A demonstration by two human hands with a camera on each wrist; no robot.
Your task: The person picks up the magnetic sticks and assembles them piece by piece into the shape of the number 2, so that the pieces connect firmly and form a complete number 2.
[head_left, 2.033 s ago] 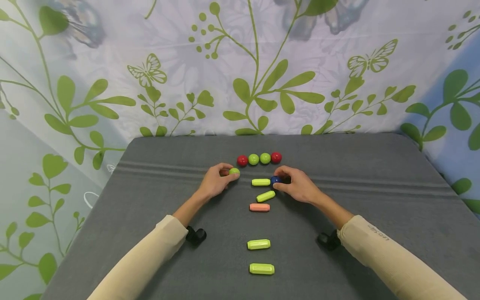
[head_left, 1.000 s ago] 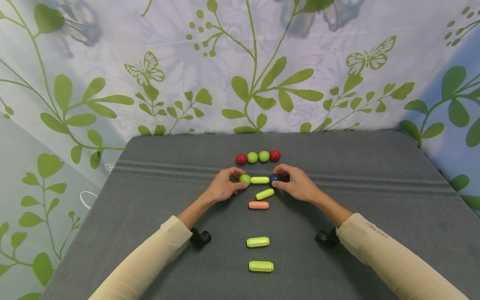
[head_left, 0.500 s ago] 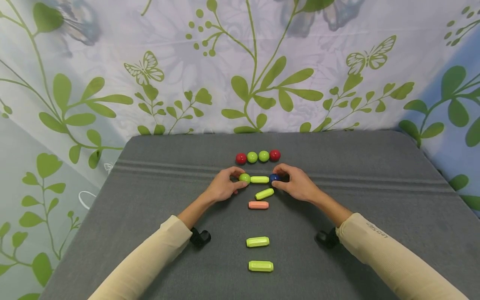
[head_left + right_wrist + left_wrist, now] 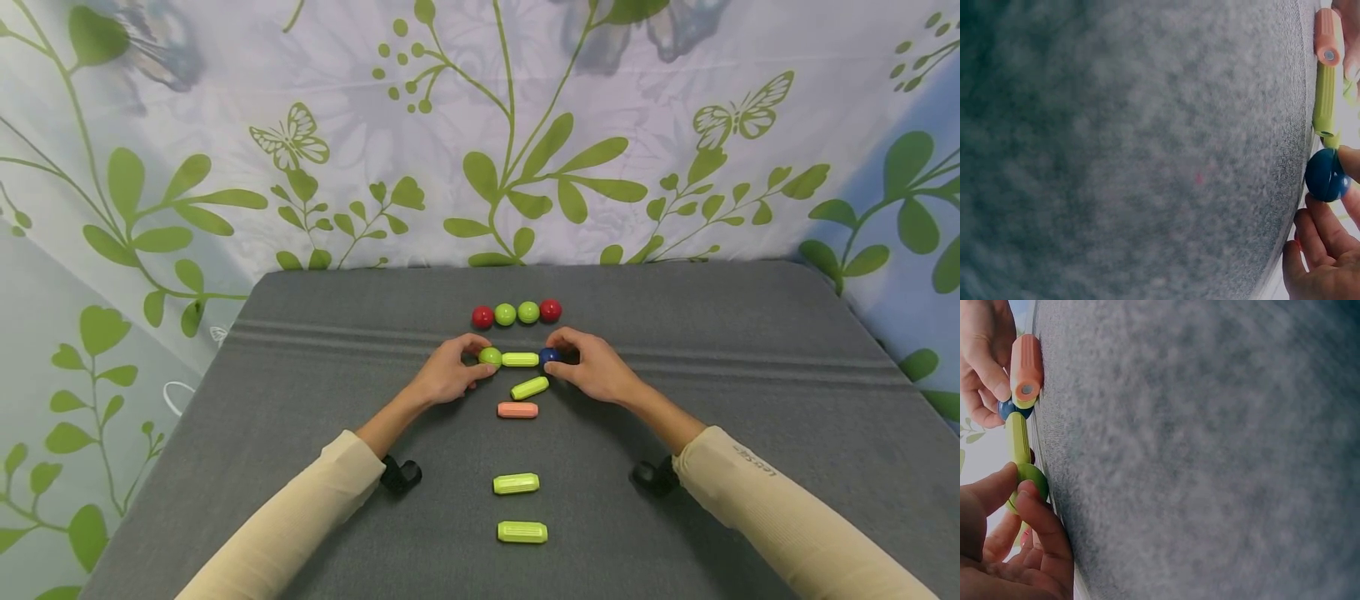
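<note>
My left hand [image 4: 447, 370] pinches a green ball [image 4: 491, 357] between thumb and fingers, and the ball meets the left end of a yellow-green magnetic rod [image 4: 520, 359]. At the rod's other end sits a dark blue ball [image 4: 548, 357], pinched by my right hand [image 4: 596, 367]. Together the three pieces form a short straight row. In the left wrist view the green ball [image 4: 1032, 481] lies between thumb and fingertips. The right wrist view shows the blue ball [image 4: 1327, 175] with a seam around it. Just nearer lie a tilted yellow-green rod [image 4: 529, 387] and an orange rod [image 4: 517, 410].
Behind the hands, a red ball [image 4: 483, 317], two green balls [image 4: 506, 314] and another red ball [image 4: 551, 311] stand in a row. Two more yellow-green rods [image 4: 516, 483] lie toward the front of the grey table [image 4: 315, 517]. A patterned curtain [image 4: 375, 150] hangs behind.
My left hand has moved right, bringing the green ball from apart to the rod's left end. The right hand has stayed at the blue ball; little differs over the last second.
</note>
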